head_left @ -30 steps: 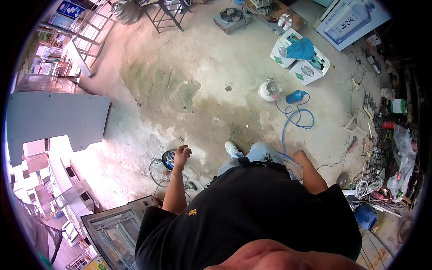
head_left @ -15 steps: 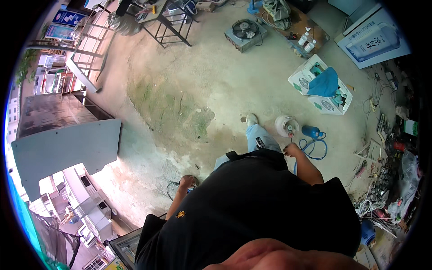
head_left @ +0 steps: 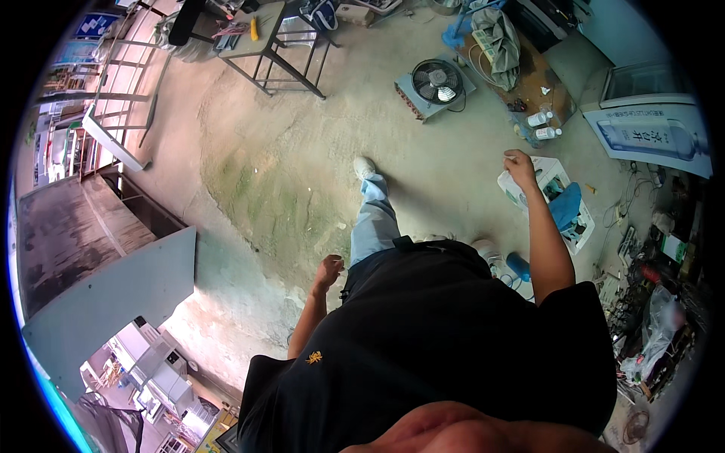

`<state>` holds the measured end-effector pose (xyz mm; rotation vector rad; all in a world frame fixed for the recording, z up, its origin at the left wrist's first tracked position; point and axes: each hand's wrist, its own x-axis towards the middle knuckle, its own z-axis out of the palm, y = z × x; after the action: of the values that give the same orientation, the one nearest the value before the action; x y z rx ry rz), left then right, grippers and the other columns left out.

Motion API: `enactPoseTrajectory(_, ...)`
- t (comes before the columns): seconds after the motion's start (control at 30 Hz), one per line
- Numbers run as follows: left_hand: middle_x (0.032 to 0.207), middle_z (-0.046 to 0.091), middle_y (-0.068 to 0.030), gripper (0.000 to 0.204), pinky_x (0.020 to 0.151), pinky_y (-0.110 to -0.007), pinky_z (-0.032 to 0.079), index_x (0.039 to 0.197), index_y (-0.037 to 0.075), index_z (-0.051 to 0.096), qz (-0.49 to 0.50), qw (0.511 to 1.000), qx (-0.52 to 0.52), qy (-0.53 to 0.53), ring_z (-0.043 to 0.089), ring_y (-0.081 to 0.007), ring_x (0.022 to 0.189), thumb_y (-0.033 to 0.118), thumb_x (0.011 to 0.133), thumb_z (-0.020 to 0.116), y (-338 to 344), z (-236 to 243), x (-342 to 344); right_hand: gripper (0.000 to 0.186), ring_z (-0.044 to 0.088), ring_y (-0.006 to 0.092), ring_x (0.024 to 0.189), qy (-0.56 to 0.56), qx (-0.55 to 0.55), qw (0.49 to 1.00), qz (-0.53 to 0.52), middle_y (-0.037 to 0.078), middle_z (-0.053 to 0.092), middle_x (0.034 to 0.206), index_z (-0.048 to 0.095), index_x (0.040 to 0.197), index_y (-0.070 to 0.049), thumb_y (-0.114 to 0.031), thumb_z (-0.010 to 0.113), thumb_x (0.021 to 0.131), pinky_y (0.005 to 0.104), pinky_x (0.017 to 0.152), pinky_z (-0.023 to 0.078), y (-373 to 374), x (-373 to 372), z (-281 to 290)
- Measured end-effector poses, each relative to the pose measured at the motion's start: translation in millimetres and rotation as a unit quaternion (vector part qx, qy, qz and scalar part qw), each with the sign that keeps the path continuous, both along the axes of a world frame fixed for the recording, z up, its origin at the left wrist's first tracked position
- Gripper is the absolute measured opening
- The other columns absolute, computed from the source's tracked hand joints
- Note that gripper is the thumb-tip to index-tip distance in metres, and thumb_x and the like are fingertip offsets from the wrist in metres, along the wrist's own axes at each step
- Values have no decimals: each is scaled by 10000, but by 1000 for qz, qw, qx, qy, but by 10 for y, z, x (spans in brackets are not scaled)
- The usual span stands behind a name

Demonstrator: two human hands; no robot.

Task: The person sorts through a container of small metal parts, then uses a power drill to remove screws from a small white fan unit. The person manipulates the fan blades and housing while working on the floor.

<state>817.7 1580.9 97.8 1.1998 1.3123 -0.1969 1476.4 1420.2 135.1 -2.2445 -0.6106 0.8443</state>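
Observation:
My right hand [head_left: 519, 167] is raised ahead on the right with its fingers pinched. A small pale, thin thing shows at the fingertips, too small to name. In this view the hand overlaps the edge of a white carton [head_left: 544, 167] on the floor, with a blue cloth [head_left: 565, 205] over it. My left hand [head_left: 329, 272] hangs by my left hip with fingers curled; what it holds, if anything, I cannot make out. Close to my right hip are a whitish bucket [head_left: 485, 248] and a blue cylinder [head_left: 519, 264] with a blue hose, partly hidden by my body.
Ahead on the concrete floor lies a fan unit [head_left: 436, 81]. Two white bottles [head_left: 545, 125] stand on a brown board [head_left: 555, 81]. A metal-framed table [head_left: 257, 41] is at the far left, a large grey panel [head_left: 121, 275] at the left. Cables and scrap [head_left: 638, 302] line the right side.
My right hand has risen from beside the bucket and swung forward past the carton. My left hand has moved forward and inward. One foot has stepped ahead, and the surroundings have shifted in view.

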Motion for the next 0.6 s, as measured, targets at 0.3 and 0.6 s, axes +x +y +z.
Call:
enactPoseTrajectory(0.3,865,699,-87,266,630,-307,519,1047,11,683,137,983,-21,124,676,-159,748,216,903,593,2524,-162,-254,349,703,348,993,147,-319,916,194,208,730,1016,729,1061,-15,-252,767,808,416,886,541,13,-1065,-930)
enactPoseTrajectory(0.6,1117,673,-157,274,952,-425,496,1113,75,691,-311,934,174,-14,624,-351,1080,226,884,691,4132,75,2273,320,709,317,915,119,-167,976,68,170,734,958,691,1097,-36,-247,726,859,398,838,548,2787,-82,-563)
